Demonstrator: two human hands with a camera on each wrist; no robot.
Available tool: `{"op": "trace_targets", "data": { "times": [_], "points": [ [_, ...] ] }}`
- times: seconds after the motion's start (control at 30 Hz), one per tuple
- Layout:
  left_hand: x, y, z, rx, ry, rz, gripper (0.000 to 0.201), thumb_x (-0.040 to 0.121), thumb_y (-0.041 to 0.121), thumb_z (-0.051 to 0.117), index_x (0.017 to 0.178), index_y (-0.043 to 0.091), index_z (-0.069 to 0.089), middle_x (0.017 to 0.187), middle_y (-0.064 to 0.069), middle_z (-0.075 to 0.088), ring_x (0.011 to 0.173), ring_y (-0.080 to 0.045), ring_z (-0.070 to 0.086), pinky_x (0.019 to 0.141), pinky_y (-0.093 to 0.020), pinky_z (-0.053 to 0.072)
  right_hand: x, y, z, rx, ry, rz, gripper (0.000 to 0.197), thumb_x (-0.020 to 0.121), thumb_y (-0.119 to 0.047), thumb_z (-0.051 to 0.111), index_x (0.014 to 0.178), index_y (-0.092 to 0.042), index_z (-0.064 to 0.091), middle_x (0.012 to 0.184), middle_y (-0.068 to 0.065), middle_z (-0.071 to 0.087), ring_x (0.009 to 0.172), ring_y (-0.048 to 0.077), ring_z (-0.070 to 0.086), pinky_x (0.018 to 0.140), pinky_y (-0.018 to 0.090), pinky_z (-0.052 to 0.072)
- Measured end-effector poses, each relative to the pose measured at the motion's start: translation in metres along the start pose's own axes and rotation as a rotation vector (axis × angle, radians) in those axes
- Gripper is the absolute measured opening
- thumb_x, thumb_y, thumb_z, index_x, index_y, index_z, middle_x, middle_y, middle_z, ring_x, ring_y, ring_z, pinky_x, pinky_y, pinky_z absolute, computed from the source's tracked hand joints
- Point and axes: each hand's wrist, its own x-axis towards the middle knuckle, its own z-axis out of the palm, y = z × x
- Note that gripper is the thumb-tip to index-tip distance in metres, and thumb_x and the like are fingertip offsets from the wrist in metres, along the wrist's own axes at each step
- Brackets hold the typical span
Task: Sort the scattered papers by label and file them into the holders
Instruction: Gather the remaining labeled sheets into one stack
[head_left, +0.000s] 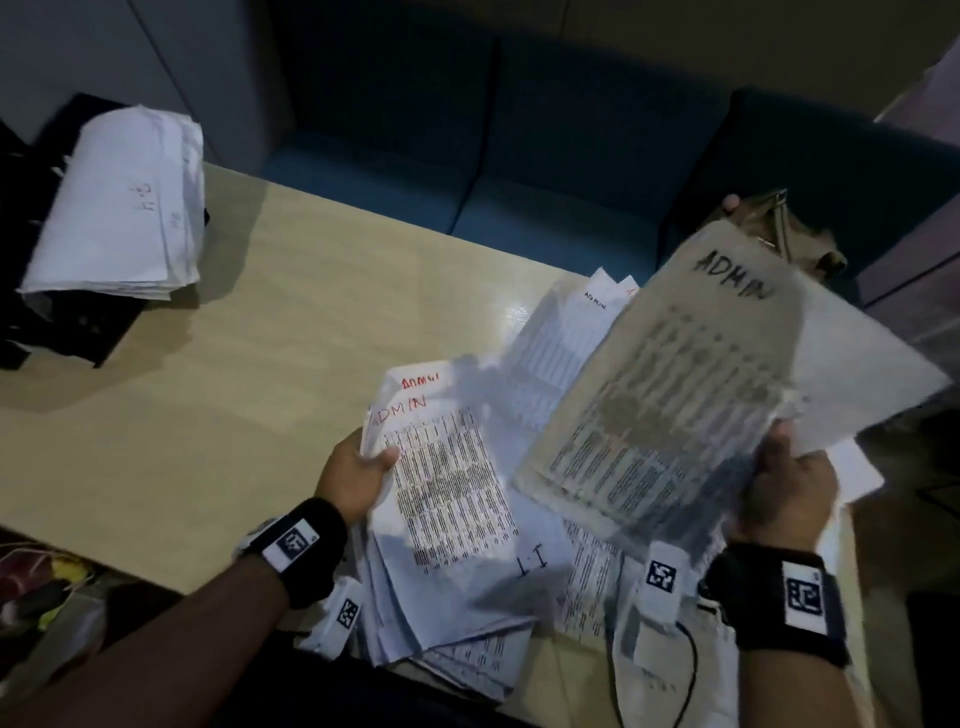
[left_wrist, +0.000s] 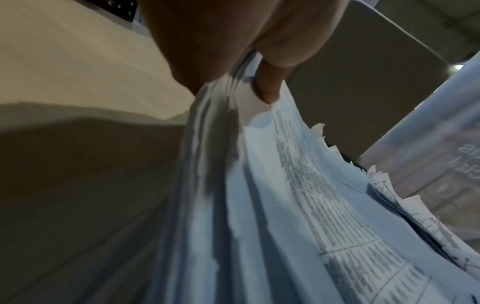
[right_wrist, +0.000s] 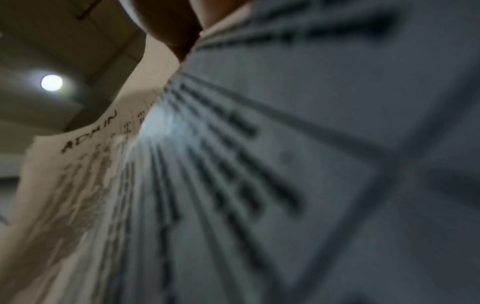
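My left hand (head_left: 363, 470) grips the left edge of a thick stack of printed sheets (head_left: 447, 499); its top sheet reads ADMIN in red. In the left wrist view the thumb (left_wrist: 267, 84) presses on the fanned stack (left_wrist: 272, 205). My right hand (head_left: 784, 467) holds up a printed sheet (head_left: 691, 395) marked ADMIN in black, raised over the table's right side. That sheet (right_wrist: 259, 174) fills the right wrist view, with the hand (right_wrist: 171, 26) at its top edge. More ADMIN sheets (head_left: 566, 332) lie under it. A sheet marked IT (head_left: 535, 564) lies lower in the pile.
At the wooden table's (head_left: 234, 364) far left corner stands a black holder (head_left: 62, 322) with a bundle of white papers (head_left: 124, 202) in it. Blue sofas (head_left: 519, 156) line the far side. A tan bag (head_left: 789, 234) sits at the right. Cables (head_left: 47, 571) lie low at left.
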Motion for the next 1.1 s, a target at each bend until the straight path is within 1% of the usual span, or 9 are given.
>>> {"op": "trace_targets", "data": {
  "times": [0.17,0.33,0.47,0.57,0.7,0.83,0.97,1.03,1.1],
  "points": [
    [0.008,0.004,0.007,0.002,-0.058,-0.001,0.027,0.093,0.019,0.060,0.117,0.007,0.064,0.093,-0.006,0.068,0.073,-0.020,0.061,0.064,-0.029,0.044,-0.047,0.032,0.062,-0.398,-0.293,-0.074,0.022,0.093,-0.026,0.056,0.091,-0.005,0.063,0.071,0.008,0.061,0.056,0.009,0.049,0.042,0.007,0.034],
    [0.011,0.012,0.011,-0.076,-0.205,-0.051,0.018,0.075,0.030,0.061,0.086,0.019,0.071,0.093,-0.015,0.071,0.086,-0.028,0.064,0.078,-0.037,0.046,-0.078,0.070,0.096,-0.468,-0.417,0.095,0.011,0.092,-0.021,0.056,0.098,-0.011,0.054,0.080,0.003,0.061,0.071,0.022,0.058,0.053,0.022,0.039],
    [0.012,0.014,0.014,-0.181,-0.356,-0.007,0.056,0.084,0.071,0.047,0.131,0.040,0.052,0.136,0.002,0.057,0.122,-0.023,0.055,0.104,-0.051,0.040,-0.085,0.087,0.106,-0.503,-0.484,0.093,0.020,0.090,-0.018,0.056,0.109,-0.013,0.051,0.092,0.002,0.061,0.074,0.016,0.058,0.054,0.022,0.040],
    [0.007,0.025,0.016,-0.021,-0.352,0.152,0.090,0.067,0.078,0.055,0.144,0.053,0.016,0.144,0.008,0.039,0.129,-0.012,0.042,0.105,-0.039,0.037,-0.075,0.099,0.111,-0.633,-0.552,0.092,0.035,0.081,-0.030,0.057,0.109,-0.009,0.055,0.098,0.006,0.061,0.085,0.023,0.061,0.062,0.025,0.050],
    [0.008,0.037,0.024,0.256,-0.379,0.272,0.098,0.078,0.036,0.075,0.148,0.046,0.007,0.149,0.015,0.023,0.127,-0.006,0.035,0.102,-0.018,0.034,-0.052,0.116,0.114,-0.874,-0.680,0.082,0.041,0.077,-0.030,0.047,0.109,-0.010,0.062,0.109,0.013,0.062,0.103,0.035,0.059,0.085,0.046,0.054],
    [0.012,0.046,0.030,0.127,-0.371,0.240,0.055,0.092,-0.004,0.053,0.116,0.045,0.049,0.143,-0.007,0.047,0.076,-0.008,0.062,0.058,-0.019,0.044,-0.053,0.080,0.115,-0.790,-0.586,0.042,0.066,0.088,-0.031,0.059,0.144,-0.009,0.032,0.149,0.013,0.033,0.136,0.032,0.036,0.111,0.048,0.034],
    [0.007,0.045,0.029,0.150,-0.497,0.333,0.074,0.091,-0.003,0.054,0.126,0.059,0.036,0.146,0.001,0.040,0.123,-0.038,0.049,0.087,-0.028,0.048,-0.050,0.056,0.116,-0.504,-0.510,-0.109,0.077,0.088,-0.031,0.063,0.151,-0.024,0.019,0.155,0.008,0.018,0.140,0.023,0.024,0.110,0.034,0.024],
    [0.004,0.044,0.028,0.252,-0.531,0.383,0.081,0.090,0.000,0.053,0.135,0.061,0.022,0.151,0.014,0.028,0.118,-0.026,0.056,0.076,-0.020,0.048,-0.051,0.053,0.118,-0.621,-0.596,-0.182,0.061,0.091,-0.032,0.059,0.145,-0.027,0.033,0.153,0.009,0.020,0.137,0.023,0.028,0.106,0.030,0.025],
    [0.004,0.044,0.030,0.273,-0.533,0.397,0.077,0.090,0.003,0.055,0.138,0.055,0.024,0.149,0.021,0.025,0.124,-0.007,0.047,0.089,-0.020,0.040,-0.055,0.053,0.119,-0.728,-0.672,-0.222,0.043,0.093,-0.029,0.056,0.135,-0.024,0.049,0.148,0.010,0.024,0.132,0.022,0.035,0.110,0.029,0.028]
  ]
}}
